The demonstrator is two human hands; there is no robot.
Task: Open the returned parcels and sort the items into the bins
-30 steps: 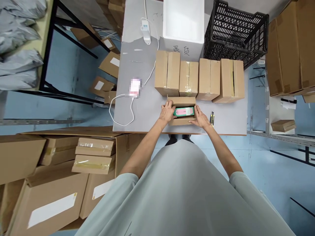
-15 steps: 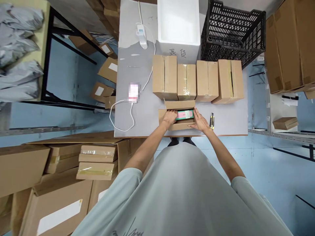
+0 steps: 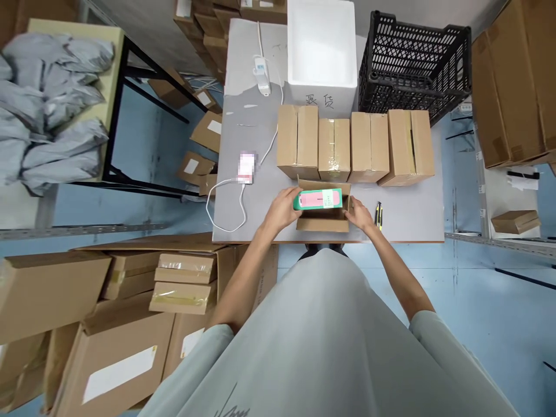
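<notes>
My left hand (image 3: 282, 208) is closed on the left end of a slim green and pink packaged box (image 3: 318, 199) with a pale label near its right end. The slim box is tilted and raised above an open cardboard box (image 3: 324, 225), covering part of its inside. My right hand (image 3: 359, 214) grips the right side of that cardboard box, thumb and fingers at its edge. A yellow and black box cutter (image 3: 379, 215) lies on the table just right of my right hand.
Several closed cardboard boxes (image 3: 369, 145) stand in a row behind the open one. Further back are a white bin (image 3: 322, 95) and a black plastic crate (image 3: 412, 63). A blurred-out device (image 3: 247, 168) with a white cable lies on the left of the grey table (image 3: 256, 133).
My left hand has lifted the slim green and pink box up out of the cardboard box. My right hand has shifted slightly along the right side. The whole view has moved a little.
</notes>
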